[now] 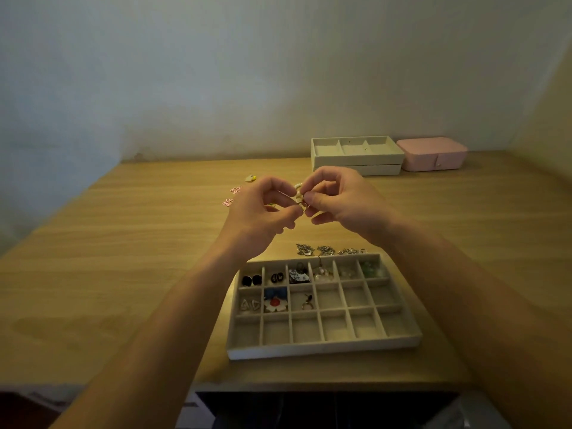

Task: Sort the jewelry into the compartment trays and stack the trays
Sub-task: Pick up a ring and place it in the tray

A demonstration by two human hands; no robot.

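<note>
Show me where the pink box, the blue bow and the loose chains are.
pink box point(431, 151): head view, on the middle of its lid.
blue bow point(275, 293): head view, on the bow's centre.
chains point(326, 250): head view, on the middle heap.

I can read no word, number or brand mark anywhere. Nearer to me than my left grip point(263, 209), a dark pair of earrings point(277, 277) in the far row of the compartment tray point(325, 348) carries white marks, too blurred to tell whether they are letters. The pink box point(433, 154) beyond my right grip point(343, 199) shows nothing legible.
</note>
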